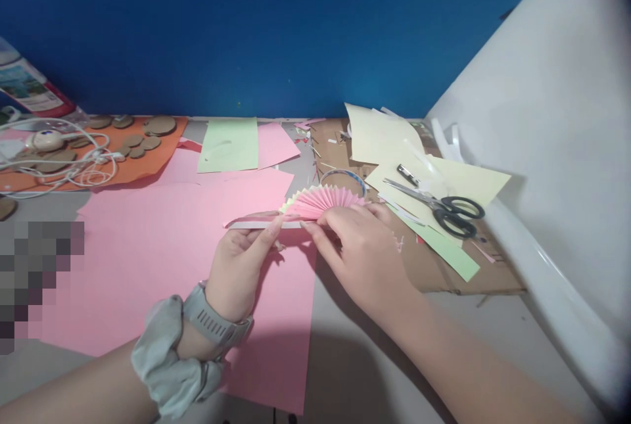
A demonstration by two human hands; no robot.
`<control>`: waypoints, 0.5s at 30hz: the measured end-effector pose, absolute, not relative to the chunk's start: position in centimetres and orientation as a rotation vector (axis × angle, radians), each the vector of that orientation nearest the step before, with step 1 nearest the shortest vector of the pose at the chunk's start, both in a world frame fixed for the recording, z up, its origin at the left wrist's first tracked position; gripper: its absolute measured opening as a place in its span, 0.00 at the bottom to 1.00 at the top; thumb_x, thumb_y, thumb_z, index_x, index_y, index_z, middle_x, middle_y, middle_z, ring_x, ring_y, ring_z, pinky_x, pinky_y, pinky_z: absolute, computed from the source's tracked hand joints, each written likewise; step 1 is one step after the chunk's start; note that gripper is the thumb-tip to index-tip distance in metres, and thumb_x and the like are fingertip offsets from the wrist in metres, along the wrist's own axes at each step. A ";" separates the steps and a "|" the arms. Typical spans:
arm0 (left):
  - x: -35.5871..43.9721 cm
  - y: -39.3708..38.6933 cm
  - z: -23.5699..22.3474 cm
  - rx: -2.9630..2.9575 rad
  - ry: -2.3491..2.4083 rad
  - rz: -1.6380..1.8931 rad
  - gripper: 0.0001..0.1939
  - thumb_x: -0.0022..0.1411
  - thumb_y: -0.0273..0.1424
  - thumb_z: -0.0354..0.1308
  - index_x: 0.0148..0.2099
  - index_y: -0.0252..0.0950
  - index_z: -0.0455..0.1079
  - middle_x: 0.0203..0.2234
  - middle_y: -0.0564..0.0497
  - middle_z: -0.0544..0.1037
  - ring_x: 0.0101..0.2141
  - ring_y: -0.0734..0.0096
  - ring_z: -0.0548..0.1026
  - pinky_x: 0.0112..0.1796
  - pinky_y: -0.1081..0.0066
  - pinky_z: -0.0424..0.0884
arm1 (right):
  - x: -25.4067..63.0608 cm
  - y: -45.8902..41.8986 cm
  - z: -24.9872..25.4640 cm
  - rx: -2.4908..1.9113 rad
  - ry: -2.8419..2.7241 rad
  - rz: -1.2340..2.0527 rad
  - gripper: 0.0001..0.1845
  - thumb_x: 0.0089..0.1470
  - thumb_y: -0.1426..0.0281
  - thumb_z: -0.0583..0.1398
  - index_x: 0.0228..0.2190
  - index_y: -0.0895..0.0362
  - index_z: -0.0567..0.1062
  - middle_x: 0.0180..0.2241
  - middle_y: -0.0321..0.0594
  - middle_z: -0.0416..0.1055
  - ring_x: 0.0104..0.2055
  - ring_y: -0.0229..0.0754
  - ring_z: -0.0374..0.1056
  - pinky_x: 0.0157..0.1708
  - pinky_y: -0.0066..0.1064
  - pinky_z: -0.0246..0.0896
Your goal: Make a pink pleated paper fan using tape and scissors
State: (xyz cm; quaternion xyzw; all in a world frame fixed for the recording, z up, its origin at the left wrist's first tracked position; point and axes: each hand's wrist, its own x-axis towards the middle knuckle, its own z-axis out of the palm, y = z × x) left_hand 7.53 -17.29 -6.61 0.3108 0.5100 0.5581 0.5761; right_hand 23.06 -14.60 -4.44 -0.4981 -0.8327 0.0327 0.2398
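Observation:
A pleated paper fan [328, 199], pink with a pale yellow-green edge at its left, is spread between my hands above the table. A straight white strip [259, 225] runs along its near side and sticks out to the left, with pink paper behind it. My left hand [236, 263] pinches the strip and the fan's left part between thumb and fingers. My right hand [367, 250] is closed on the fan's near right edge, its fingertips at the strip's right end. The undersides of both grips are hidden.
Large pink sheets [172, 259] lie under my left arm. On the cardboard [493, 276] at right are black-handled scissors [458, 213], a tape roll [345, 177], cream paper [387, 138] and a green strip [444, 253]. White cable [93, 171] and cardboard discs [160, 125] rest on orange paper at left.

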 end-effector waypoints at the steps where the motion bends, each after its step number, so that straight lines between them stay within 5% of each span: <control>1: 7.5 -17.3 -6.6 0.724 1.191 1.308 0.11 0.53 0.35 0.62 0.38 0.34 0.73 0.21 0.55 0.73 0.23 0.77 0.69 0.24 0.77 0.69 | 23.1 -14.6 -4.4 -1.366 -2.281 0.089 0.16 0.58 0.65 0.53 0.21 0.57 0.65 0.22 0.33 0.68 0.26 0.36 0.60 0.36 0.34 0.45; 15: 7.5 -17.4 -6.9 0.770 1.203 1.276 0.10 0.54 0.36 0.61 0.37 0.35 0.73 0.18 0.56 0.69 0.22 0.77 0.67 0.23 0.76 0.68 | 23.2 -14.6 -4.8 -1.352 -2.304 0.031 0.13 0.59 0.67 0.52 0.24 0.57 0.68 0.23 0.36 0.69 0.28 0.38 0.62 0.37 0.33 0.46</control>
